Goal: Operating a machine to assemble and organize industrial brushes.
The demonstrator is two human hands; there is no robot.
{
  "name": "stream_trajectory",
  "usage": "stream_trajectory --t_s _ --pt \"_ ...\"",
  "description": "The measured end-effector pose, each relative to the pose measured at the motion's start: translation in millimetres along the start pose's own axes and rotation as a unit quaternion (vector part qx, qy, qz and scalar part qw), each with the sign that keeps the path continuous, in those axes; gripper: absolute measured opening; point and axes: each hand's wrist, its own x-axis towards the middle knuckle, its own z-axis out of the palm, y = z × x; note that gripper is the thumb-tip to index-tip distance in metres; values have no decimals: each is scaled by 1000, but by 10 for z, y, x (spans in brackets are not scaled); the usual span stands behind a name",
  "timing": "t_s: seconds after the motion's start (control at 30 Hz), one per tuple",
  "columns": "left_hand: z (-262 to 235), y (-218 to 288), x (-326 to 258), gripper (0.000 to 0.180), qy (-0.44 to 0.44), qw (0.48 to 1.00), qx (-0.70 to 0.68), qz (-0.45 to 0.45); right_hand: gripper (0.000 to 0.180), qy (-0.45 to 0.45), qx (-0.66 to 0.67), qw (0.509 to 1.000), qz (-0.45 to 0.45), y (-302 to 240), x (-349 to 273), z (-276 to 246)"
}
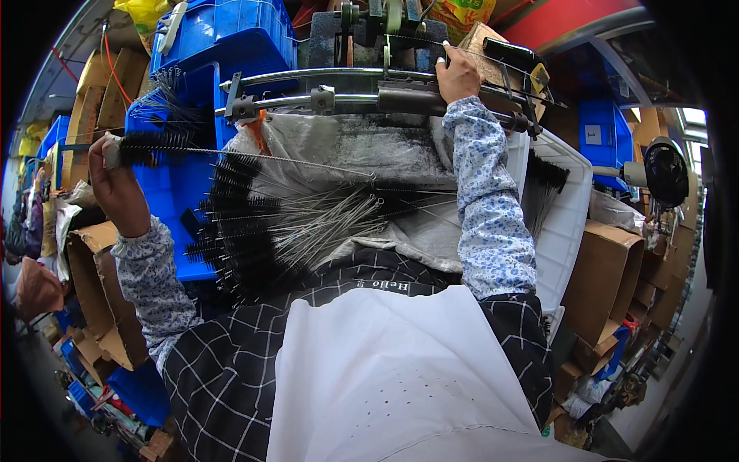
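Observation:
My left hand (pixel 123 189) is raised at the left, its fingers pinched on the end of a black-bristled wire brush (pixel 154 148). The brush's twisted wire stem stretches right, over a heap of similar brushes (pixel 246 223) lying across my lap with their looped wire ends to the right. My right hand (pixel 459 75) is at the bench machine (pixel 385 50), with white coverings on its fingertips. Its thumb and finger close on a thin wire (pixel 493 58) that runs across the machine's head; the exact grip is small in view.
Metal rails (pixel 331 100) cross in front of me. Blue bins (pixel 231 35) stand at the left, one holding loose wire brushes (pixel 169 104). A white crate (pixel 566 200) at the right holds more brushes. Cardboard boxes (pixel 604 281) and a black round fan (pixel 666 171) are farther right.

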Motion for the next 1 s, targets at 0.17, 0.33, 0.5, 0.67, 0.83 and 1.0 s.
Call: stream_trajectory --t_s 0.17,0.33,0.5,0.67,0.83,1.0 --pt "-129 29 -31 19 17 999 -15 -24 33 25 -2 1000 -5 -300 -33 32" --pt "86 21 -7 17 -23 999 -33 -10 26 21 -14 1000 -10 -681 -79 64" --pt "197 9 -43 16 -50 999 10 -4 36 -19 -2 1000 -3 -590 -80 13" --pt "1 -75 -102 16 -61 998 22 -20 32 6 -8 1000 -4 2 14 -4" --pt "182 -83 -116 15 -93 995 -1 -27 30 -91 33 994 52 369 286 -349" --pt "602 -69 -103 16 -224 966 -94 -84 36 -74 -309 947 -39 642 463 -223"
